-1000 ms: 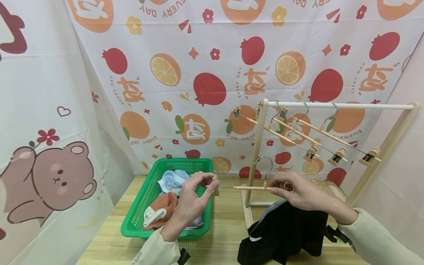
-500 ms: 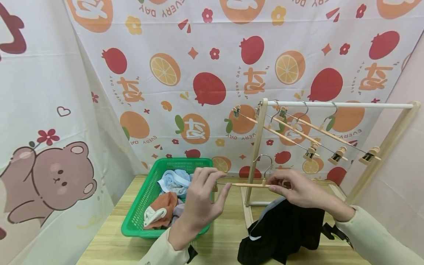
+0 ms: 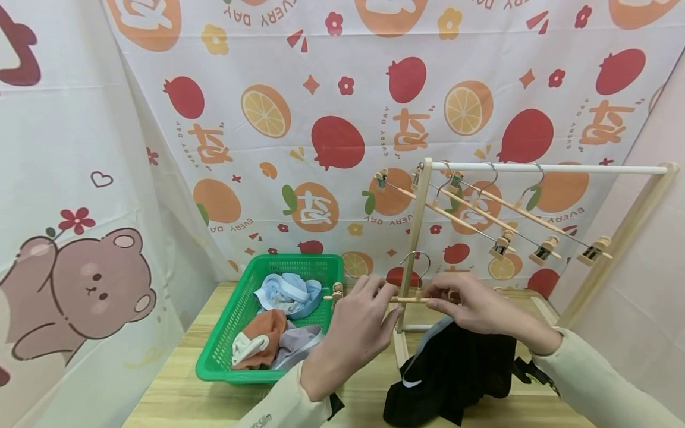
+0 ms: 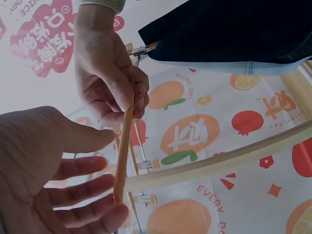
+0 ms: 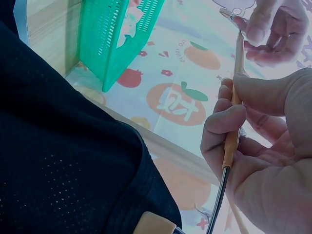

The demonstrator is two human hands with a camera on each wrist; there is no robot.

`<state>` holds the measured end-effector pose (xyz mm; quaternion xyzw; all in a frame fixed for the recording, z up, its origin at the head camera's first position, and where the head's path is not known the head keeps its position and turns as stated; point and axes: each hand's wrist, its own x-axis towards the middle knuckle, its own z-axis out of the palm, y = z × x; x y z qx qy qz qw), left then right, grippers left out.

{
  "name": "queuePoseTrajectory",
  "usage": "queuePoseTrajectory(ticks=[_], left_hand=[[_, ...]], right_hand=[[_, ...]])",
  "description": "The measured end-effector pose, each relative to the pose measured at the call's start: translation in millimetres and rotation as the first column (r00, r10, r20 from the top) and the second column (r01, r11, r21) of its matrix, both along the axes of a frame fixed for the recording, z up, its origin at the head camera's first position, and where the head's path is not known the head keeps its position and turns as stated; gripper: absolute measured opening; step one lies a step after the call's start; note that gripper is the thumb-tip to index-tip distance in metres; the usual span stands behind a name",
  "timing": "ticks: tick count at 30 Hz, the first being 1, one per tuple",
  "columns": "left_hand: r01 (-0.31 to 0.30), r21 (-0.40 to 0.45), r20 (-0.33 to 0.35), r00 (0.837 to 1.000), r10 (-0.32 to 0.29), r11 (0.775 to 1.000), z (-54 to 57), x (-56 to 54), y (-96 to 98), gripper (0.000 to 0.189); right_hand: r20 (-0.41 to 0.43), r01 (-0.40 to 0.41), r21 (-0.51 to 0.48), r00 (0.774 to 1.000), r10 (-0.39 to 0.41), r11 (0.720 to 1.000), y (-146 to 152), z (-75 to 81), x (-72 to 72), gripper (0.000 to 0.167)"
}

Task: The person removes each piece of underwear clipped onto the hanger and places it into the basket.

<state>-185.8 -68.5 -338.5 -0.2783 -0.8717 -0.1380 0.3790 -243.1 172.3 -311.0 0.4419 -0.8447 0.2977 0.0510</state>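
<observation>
A wooden clip hanger (image 3: 411,299) lies level in front of the rack, its metal hook upward. My right hand (image 3: 473,303) grips its bar beside the hook, thumb and curled fingers round the wood in the right wrist view. My left hand (image 3: 355,324) is at the bar's left half; in the left wrist view its fingers (image 4: 83,190) reach loosely behind the bar, the thumb apart from them. The hanger's left clip (image 3: 337,292) holds nothing. Below my right hand hangs a black garment (image 3: 455,368) with a grey edge, caught by the other clip (image 5: 155,224).
A green basket (image 3: 214,351) with blue, orange-white and greyish clothes stands left on the wooden table (image 3: 171,386). At right a rack with a white rail (image 3: 588,170) carries three clip hangers (image 3: 481,214). A printed cloth (image 3: 299,59) forms the backdrop.
My left hand has let go of the left clip and moved right along the bar towards the hook. The hanger and my right hand have shifted slightly left.
</observation>
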Motion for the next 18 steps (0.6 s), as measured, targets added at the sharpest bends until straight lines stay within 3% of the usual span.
queuePoseTrajectory(ticks=[8, 18], left_hand=[[-0.110, -0.109, 0.021, 0.993, 0.113, 0.988, -0.4, -6.2, 8.7, 0.017], [-0.120, -0.107, -0.032, 0.993, 0.117, 0.987, -3.6, -10.6, 9.0, 0.009]], right_hand=[[-0.006, 0.005, 0.006, 1.000, -0.005, 1.000, -3.0, -4.1, -1.6, 0.012], [-0.025, 0.001, 0.011, 1.000, 0.000, 1.000, -5.9, -5.8, -1.0, 0.011]])
